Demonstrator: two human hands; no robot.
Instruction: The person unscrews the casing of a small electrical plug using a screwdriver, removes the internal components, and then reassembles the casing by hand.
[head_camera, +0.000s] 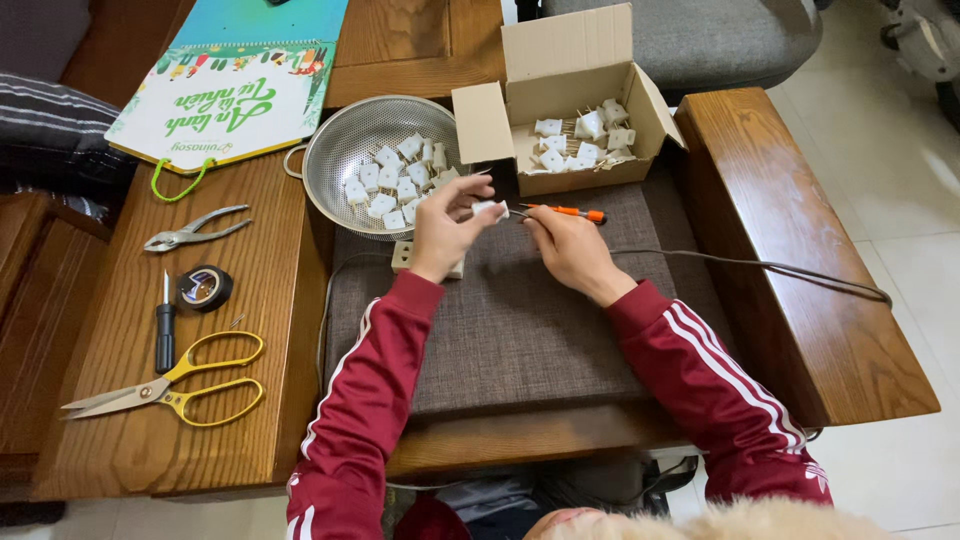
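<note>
White plug (489, 208) pinched in left hand (445, 228), screwdriver (566, 211) alongside

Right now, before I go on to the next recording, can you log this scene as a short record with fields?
setting: wooden table with a grey-brown fabric mat
left hand: holds a small white plug by the fingertips
right hand: holds an orange-handled screwdriver, tip towards the plug
containers: metal colander and open cardboard box, both holding more white plugs
cable: grey cord running off to the right
tools at left: pliers, black tape roll, black-handled screwdriver, yellow-handled scissors
</note>
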